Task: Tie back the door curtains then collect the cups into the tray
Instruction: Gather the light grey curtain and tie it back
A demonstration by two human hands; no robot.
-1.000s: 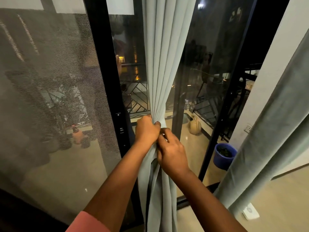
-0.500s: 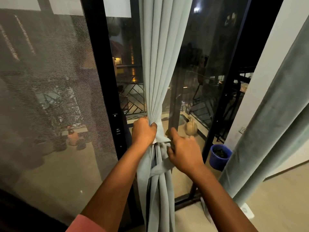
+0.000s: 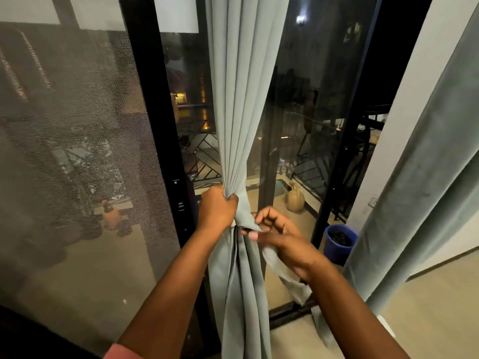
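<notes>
Bunching at mid-height, the pale grey-green pleated fabric curtain is clenched in the left hand, while its matching tie strip is pinched by the right hand.

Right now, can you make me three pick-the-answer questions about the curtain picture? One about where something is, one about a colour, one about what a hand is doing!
1. Where is the blue pot?
A. right of the hands, by the door
B. on the left, behind the mesh
C. hanging overhead

2. What colour is the gathered curtain?
A. red
B. pale grey-green
C. yellow

3. What is the left hand doing?
A. resting open
B. clenching the bunched curtain
C. holding a cup

Answers:
1 A, it stands low beyond the glass, right of the right hand.
2 B, its folds look pale grey-green.
3 B, its fist wraps the gathered cloth.
</notes>
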